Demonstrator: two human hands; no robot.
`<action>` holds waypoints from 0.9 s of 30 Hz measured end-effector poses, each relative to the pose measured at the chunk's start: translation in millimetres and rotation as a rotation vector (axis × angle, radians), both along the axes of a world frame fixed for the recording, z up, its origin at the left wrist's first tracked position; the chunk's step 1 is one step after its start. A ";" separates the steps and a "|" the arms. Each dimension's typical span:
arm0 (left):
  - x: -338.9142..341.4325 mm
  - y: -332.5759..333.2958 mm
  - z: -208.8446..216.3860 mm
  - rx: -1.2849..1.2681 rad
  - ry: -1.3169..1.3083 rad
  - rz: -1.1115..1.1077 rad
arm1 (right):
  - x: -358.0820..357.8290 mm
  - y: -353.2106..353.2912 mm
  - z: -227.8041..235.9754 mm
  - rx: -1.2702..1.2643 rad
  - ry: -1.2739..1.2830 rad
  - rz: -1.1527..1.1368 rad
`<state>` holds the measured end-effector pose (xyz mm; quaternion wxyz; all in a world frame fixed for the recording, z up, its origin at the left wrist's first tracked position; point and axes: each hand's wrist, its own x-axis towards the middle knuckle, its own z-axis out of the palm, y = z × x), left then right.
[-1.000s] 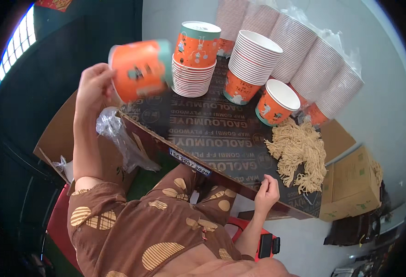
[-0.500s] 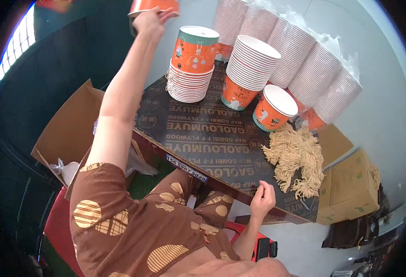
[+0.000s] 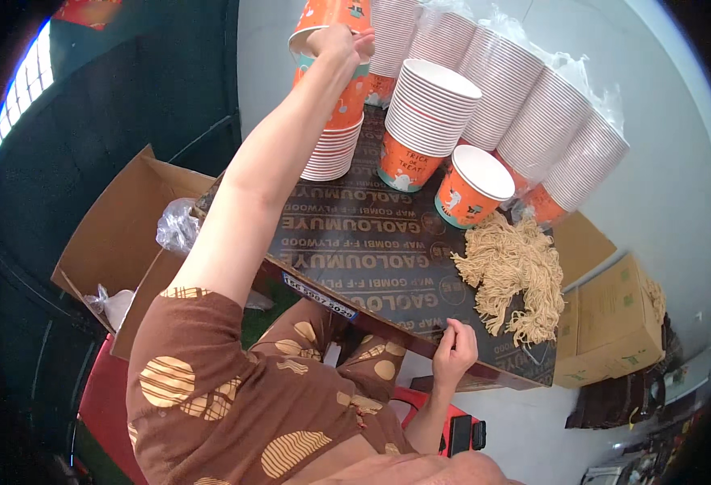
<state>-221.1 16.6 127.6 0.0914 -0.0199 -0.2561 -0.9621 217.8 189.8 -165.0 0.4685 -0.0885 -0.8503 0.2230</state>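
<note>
My left hand (image 3: 338, 42) reaches far forward, holding an upside-down orange paper bucket (image 3: 311, 18) by its open lower rim. That bucket hangs over a stack of inverted buckets (image 3: 330, 158) at the table's far left, partly hidden by my forearm. Whether it touches the stack I cannot tell. Near the table's front edge, my right hand (image 3: 456, 349) rests with fingers curled together, and nothing shows in it. A heap of beige cord (image 3: 517, 279) lies just beyond it. Behind the cord, a single upright orange bucket (image 3: 475, 187) stands beside a taller nested stack (image 3: 430, 121).
Several tall bucket stacks in clear plastic (image 3: 525, 97) line the back right of the dark plywood table (image 3: 347, 242). A cardboard box (image 3: 614, 323) stands beyond the right edge. Left of the table is an open carton (image 3: 117, 218) with plastic bags.
My left hand has moved right with the bucket, from left of the inverted stack to above it. My right hand stays at the table edge, nearly unmoved.
</note>
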 end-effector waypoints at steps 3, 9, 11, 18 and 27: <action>21.8 -2.1 -12.1 -0.016 0.074 0.048 | -1.1 -0.7 1.5 -0.006 -0.007 0.006; 56.6 3.2 -38.1 -0.094 0.088 0.062 | 0.3 0.0 -0.2 -0.031 -0.037 -0.014; 54.0 2.8 -47.2 -0.057 0.105 0.039 | 0.1 -1.2 0.7 -0.012 -0.033 -0.007; 68.7 7.6 -76.8 -0.050 0.126 0.040 | -1.1 0.2 -3.6 -0.020 -0.016 0.018; 133.8 -2.8 -163.2 -0.584 -0.054 -0.496 | -0.5 1.9 -2.8 -0.015 -0.043 -0.011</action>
